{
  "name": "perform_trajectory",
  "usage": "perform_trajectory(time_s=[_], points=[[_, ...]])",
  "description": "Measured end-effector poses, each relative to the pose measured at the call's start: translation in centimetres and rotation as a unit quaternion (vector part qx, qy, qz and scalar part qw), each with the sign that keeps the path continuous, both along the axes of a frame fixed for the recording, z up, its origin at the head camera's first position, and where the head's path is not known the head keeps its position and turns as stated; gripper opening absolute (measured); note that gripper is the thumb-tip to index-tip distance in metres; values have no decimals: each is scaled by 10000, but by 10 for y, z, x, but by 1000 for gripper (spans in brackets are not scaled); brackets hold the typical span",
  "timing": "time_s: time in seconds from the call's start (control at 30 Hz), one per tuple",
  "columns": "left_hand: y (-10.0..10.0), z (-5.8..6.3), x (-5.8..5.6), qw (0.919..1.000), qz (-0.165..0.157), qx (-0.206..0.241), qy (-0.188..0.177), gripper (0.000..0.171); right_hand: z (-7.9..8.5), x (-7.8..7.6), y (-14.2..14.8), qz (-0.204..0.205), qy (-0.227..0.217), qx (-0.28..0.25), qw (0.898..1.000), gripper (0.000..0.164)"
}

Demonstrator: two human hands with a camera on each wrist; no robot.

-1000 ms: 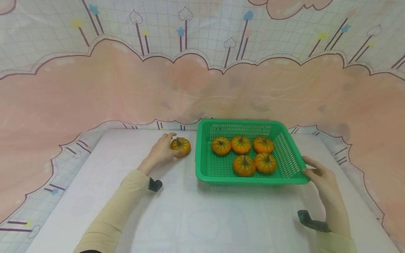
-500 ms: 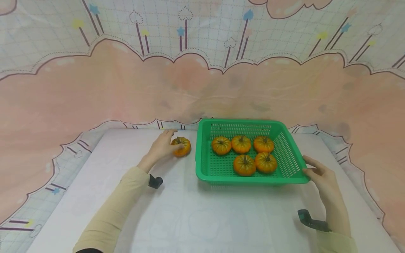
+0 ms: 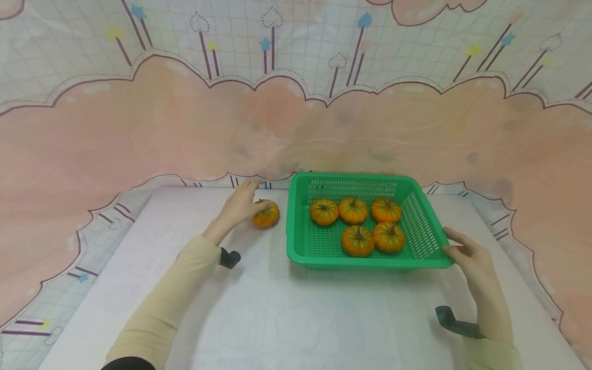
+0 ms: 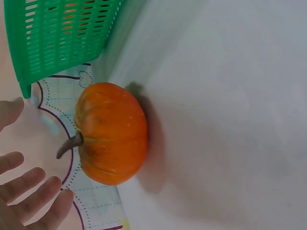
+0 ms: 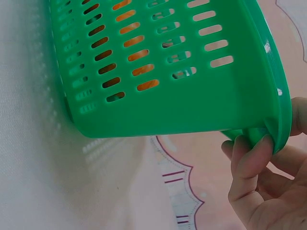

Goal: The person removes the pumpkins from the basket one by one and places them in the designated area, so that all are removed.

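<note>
A small orange pumpkin with a brown stem stands on the white table, left of the green plastic basket. My left hand is above and beside it, its fingers spread. In the left wrist view a gap shows between those fingers and the pumpkin. Several similar pumpkins sit inside the basket. My right hand holds the basket's near right corner. In the right wrist view its thumb and fingers pinch the basket's rim.
Behind the table hangs a patterned cloth, which also runs along both sides. The basket stands near the table's back edge. Dark wrist straps with mounts show below both hands.
My left hand has lifted off the pumpkin and spread its fingers. The pumpkin stays almost where it was. My right hand and the basket have not visibly moved.
</note>
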State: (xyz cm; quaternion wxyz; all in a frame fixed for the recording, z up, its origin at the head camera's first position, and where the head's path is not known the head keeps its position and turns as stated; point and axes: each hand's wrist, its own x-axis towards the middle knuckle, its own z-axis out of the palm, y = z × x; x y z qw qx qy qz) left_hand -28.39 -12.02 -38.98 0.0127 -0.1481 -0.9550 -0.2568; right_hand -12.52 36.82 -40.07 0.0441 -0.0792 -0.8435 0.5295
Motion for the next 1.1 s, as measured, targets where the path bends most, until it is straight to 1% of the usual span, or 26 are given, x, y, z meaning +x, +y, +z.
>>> perform_trajectory(time_s=[0.17,0.3,0.47,0.63,0.8,0.93,1.1], points=[[6,7,-2,9999,-10,-111,23,70,0,0,0,14,-15,-71,10000,53],[11,11,-3,9997,-73,-183,137,69,0,0,0,40,-1,-119,9999,53],[21,16,-3,9996,-156,-94,205,66,0,0,0,-10,1,-73,10000,53],[31,24,-3,9991,-286,-61,310,67,-1,-1,0,-32,-65,-72,9999,54],[42,30,-5,9972,-470,10,577,63,-1,-1,0,-35,-79,-78,9999,53],[53,37,-4,9954,-629,80,722,62,-1,-1,0,-32,-65,-122,9999,54],[65,46,0,9944,-771,-5,727,62,-1,-1,1,-16,-35,-16,10000,53]])
